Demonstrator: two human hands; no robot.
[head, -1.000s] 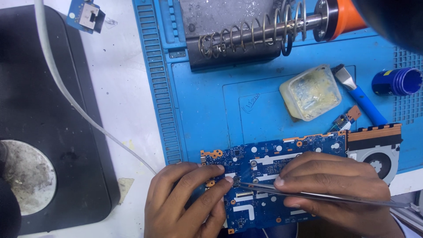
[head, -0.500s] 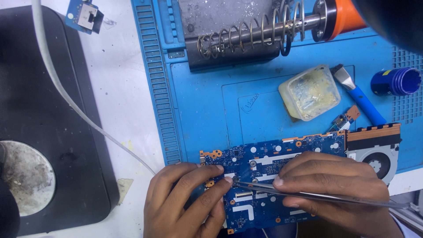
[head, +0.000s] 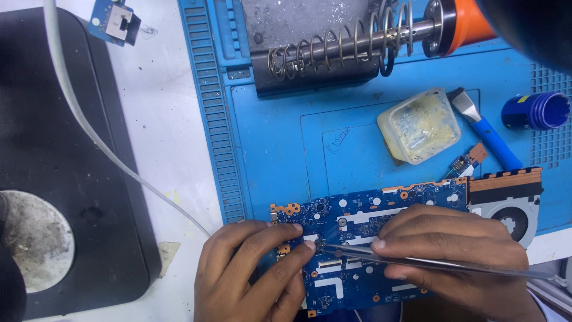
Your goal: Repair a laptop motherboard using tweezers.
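Looking down from the head camera, the blue board is the landmark: it lies flat with its long axis running left to right, half on the mat and half over the mat's near edge. The right hand rests on the board's right half, its fingers closed in a pinch around the tweezers, whose thin shaft also runs nearly left to right, tips pointing left and slightly up. Those tips meet the board just left of its middle, at a small part too tiny to make out. The left hand sits at the board's left end, fingers curled and pressed on the board's surface; its fingertips lie just beside the tweezer tips, so it is the nearer hand to that spot, though it grips nothing that can be seen. At the board's right end a fan with a copper strip adjoins it. Beyond the board, farther up the mat, stand one yellowish tub, one blue-handled brush, one blue cap and one iron in a coil stand. Left of the board, off the mat, run one white cable and one black pad. Counted: two hands, one board, one pair of tweezers.
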